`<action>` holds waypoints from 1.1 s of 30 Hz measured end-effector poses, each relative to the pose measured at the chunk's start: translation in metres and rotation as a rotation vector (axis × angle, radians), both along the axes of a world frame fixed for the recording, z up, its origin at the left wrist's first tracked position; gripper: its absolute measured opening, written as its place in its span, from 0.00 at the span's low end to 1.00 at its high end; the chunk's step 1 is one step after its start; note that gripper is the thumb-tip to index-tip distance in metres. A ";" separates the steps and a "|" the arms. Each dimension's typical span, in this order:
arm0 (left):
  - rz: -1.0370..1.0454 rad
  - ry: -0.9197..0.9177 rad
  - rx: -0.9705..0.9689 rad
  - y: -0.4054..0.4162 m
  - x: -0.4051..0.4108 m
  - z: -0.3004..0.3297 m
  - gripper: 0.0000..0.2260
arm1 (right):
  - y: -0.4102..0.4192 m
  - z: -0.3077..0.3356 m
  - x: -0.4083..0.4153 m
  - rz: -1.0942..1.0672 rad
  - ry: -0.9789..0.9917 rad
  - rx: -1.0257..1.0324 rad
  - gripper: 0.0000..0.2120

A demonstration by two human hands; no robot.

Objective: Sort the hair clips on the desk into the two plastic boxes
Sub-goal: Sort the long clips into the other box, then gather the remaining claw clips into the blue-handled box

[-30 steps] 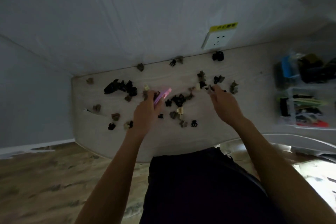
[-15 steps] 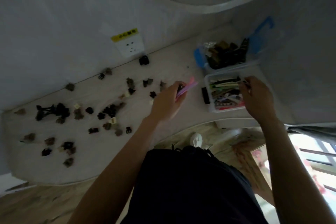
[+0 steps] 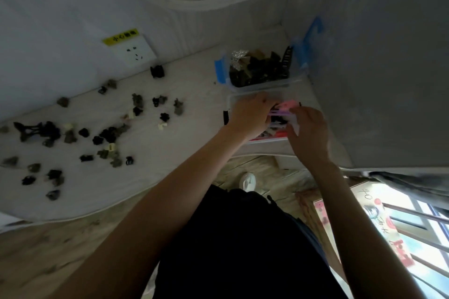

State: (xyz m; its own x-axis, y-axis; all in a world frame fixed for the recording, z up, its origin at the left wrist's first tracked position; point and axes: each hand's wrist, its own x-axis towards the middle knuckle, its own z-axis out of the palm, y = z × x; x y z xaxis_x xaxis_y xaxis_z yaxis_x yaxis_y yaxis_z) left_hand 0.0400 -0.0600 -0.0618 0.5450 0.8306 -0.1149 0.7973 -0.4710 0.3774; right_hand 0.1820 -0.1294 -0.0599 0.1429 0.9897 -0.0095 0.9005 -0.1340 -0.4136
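Note:
Several small dark, brown and cream claw hair clips (image 3: 109,133) lie scattered over the left half of the white desk (image 3: 170,160). Two clear plastic boxes stand at its right end. The far box (image 3: 263,85), with blue latches, is full of dark claw clips. The near box (image 3: 230,101) holds flat coloured clips. My left hand (image 3: 250,115) is over the near box, fingers closed on a pink flat hair clip (image 3: 288,105). My right hand (image 3: 309,130) is just right of it, fingers curled down into the same box. A pale blur shows at its thumb; I cannot tell if it grips anything.
A wall socket with a yellow label (image 3: 136,52) sits behind the desk. A grey wall panel (image 3: 388,80) rises right beside the boxes. A curved white shelf (image 3: 206,5) hangs above. A white shoe (image 3: 247,181) lies on the wooden floor below the desk edge.
Both hands travelled right from the scattered clips to the boxes. My left hand carried the pink clip from beside the near box to over it, and my right hand stayed at that box.

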 end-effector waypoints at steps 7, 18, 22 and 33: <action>0.051 -0.117 0.053 -0.007 -0.017 -0.014 0.23 | -0.006 -0.004 -0.010 -0.017 0.049 0.000 0.16; 0.752 -0.312 0.246 -0.076 -0.227 -0.021 0.11 | 0.021 0.003 -0.149 0.382 0.332 -0.095 0.09; 1.045 -0.224 0.270 -0.116 -0.319 -0.033 0.13 | 0.026 -0.010 -0.235 0.695 0.301 -0.193 0.13; 1.509 -0.114 -0.015 -0.157 -0.461 -0.093 0.38 | 0.012 -0.068 -0.397 1.223 -0.233 -0.209 0.28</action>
